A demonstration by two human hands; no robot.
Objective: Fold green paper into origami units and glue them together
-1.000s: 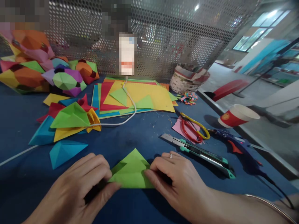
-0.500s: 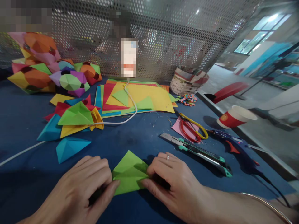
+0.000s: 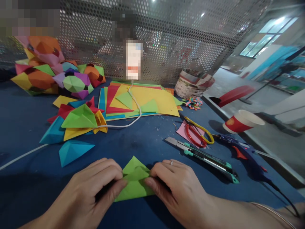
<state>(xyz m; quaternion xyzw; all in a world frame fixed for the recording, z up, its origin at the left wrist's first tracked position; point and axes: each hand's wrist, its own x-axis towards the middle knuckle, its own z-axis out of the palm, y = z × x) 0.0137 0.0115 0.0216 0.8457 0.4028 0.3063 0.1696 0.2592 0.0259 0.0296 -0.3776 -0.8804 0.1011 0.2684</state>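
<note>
A green folded paper (image 3: pixel 137 187) lies near the front of the blue table, its peak pointing away from me. My left hand (image 3: pixel 95 187) pinches its left side between thumb and fingers. On the right side, my right hand (image 3: pixel 178 187), with a ring on one finger, pinches it the same way. Between the hands the paper bulges up in a small fold. Left of it rest a blue folded piece (image 3: pixel 75 152) and a pile of folded pieces, a green one (image 3: pixel 81 116) on top.
A utility knife (image 3: pixel 202 157), scissors (image 3: pixel 197 132) on pink paper, a glue gun (image 3: pixel 247 156) and a paper cup (image 3: pixel 241 122) stand or lie right. Behind are stacked coloured sheets (image 3: pixel 152 98), a white cable (image 3: pixel 119 126), a woven basket (image 3: pixel 193 84) and paper models (image 3: pixel 76 84).
My left hand has moved right, closer to my right hand. The green paper between them has buckled upward in the middle. The whole view has shifted slightly.
</note>
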